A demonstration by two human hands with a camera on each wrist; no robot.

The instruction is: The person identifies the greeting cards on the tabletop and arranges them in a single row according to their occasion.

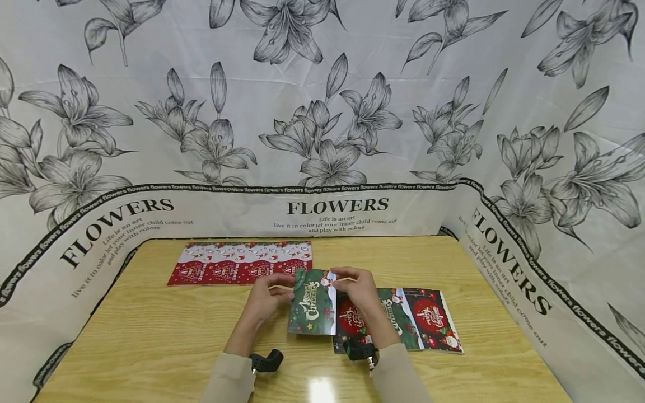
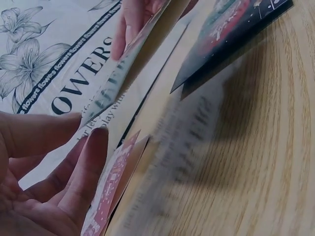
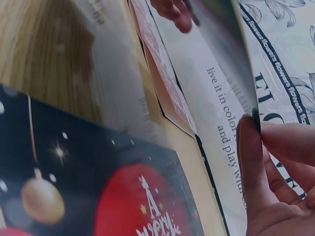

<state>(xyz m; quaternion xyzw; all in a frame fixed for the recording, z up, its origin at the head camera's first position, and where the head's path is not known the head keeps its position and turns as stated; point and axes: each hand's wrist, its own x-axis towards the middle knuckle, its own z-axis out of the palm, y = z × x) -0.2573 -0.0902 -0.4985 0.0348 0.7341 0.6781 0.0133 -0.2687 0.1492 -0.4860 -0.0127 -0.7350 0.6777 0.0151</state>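
A green Merry Christmas card [image 1: 309, 305] is held up a little above the table, between both hands. My left hand [image 1: 264, 299] pinches its upper left corner, thumb and index finger meeting at the card's edge [image 2: 106, 93] in the left wrist view. At the upper right corner, my right hand [image 1: 360, 288] pinches the same card between thumb and fingers. Under the right forearm lies a row of cards [image 1: 430, 319], dark ones with red circles and green ones, partly hidden by the arm.
Toward the back left lies a row of red and white Christmas cards [image 1: 216, 271], with the left hand near its right end. The wooden table [image 1: 151, 336] is bordered by a flower-printed cloth [image 1: 342, 218] at the back and sides.
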